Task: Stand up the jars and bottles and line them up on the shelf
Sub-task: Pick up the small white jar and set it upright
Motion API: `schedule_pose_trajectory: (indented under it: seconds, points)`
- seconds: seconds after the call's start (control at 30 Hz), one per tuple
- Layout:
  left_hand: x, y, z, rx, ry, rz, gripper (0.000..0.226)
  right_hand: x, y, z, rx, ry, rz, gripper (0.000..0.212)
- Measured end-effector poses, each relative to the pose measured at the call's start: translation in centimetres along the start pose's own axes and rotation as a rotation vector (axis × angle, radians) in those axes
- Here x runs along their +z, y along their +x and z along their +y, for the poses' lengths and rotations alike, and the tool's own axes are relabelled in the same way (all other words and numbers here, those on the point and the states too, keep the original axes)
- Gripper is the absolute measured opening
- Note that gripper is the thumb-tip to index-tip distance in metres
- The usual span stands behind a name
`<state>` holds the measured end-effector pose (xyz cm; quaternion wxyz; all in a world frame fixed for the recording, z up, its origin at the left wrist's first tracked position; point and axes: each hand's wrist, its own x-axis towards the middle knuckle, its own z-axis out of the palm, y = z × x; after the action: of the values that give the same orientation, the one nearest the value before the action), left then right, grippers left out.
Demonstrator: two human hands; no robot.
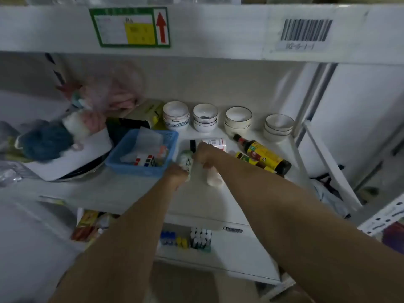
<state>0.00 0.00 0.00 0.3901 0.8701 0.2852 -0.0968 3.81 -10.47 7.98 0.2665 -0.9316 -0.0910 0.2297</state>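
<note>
Both arms reach onto the white shelf. My left hand grips a pale bottle with a green label, tilted. My right hand closes around a white bottle lying beside it. Just behind my right hand a white jar with a dark lid and red label lies on its side. To the right, a large dark sauce bottle with a yellow label lies flat, and a smaller yellow-labelled bottle lies next to it.
Several stacks of white bowls line the back of the shelf. A blue basket with a puzzle cube sits left of my hands. Bags and yarn crowd the far left. A lower shelf holds small bottles.
</note>
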Motion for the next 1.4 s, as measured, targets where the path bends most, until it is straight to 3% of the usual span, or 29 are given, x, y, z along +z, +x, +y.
schedule_pose_trajectory:
  seconds: [0.17,0.43,0.67,0.9,1.23,1.4]
  points:
    - [1.4,1.3,-0.9,0.040,-0.015,0.031,0.047,1.2,2.5,-0.8,0.013,0.094,0.043,0.041]
    - [2.6,3.5,-2.1,0.057,0.057,0.084,0.056,4.0,6.6,-1.1,0.164,0.219,0.080,0.045]
    - [3.1,3.2,-2.5,0.028,0.050,0.178,0.048,4.8,7.5,-1.6,0.170,0.354,-0.017,0.026]
    - [3.1,2.7,-3.1,0.023,-0.084,0.186,0.049,3.6,6.8,-1.4,0.132,0.383,-0.040,0.046]
    - [3.2,1.0,-3.5,0.108,-0.029,0.220,0.042,1.8,4.4,-1.4,-0.094,0.122,-0.108,0.068]
    - [2.9,0.2,-3.7,0.181,0.046,0.233,0.039,1.0,3.5,-1.2,-0.124,-0.023,-0.116,0.067]
